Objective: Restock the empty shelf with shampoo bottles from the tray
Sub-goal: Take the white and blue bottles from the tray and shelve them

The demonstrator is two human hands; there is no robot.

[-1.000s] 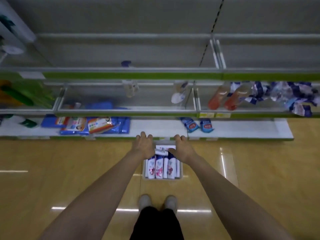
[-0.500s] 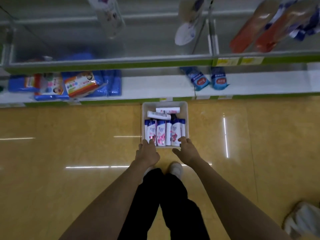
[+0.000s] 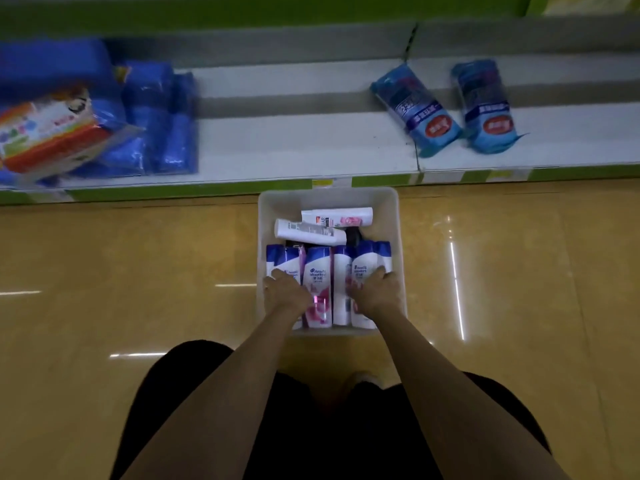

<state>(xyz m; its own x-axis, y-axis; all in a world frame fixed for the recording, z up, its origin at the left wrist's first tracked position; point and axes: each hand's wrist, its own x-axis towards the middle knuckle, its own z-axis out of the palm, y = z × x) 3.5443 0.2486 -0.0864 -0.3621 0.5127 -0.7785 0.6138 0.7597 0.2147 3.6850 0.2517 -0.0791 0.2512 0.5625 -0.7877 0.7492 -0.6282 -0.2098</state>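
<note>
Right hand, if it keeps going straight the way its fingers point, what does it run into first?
The right hand already rests on a blue-and-white shampoo bottle in the tray. Sliding on toward the shelf, it would probably meet the black-capped bottle end, then the two white bottles lying crosswise. Depth is unclear.

One head view looks steeply down, close above the tray (image 3: 328,199).

The left hand (image 3: 287,292) and right hand (image 3: 375,292) hide their fingertips among the shampoo bottles (image 3: 318,271), grip unclear.
</note>
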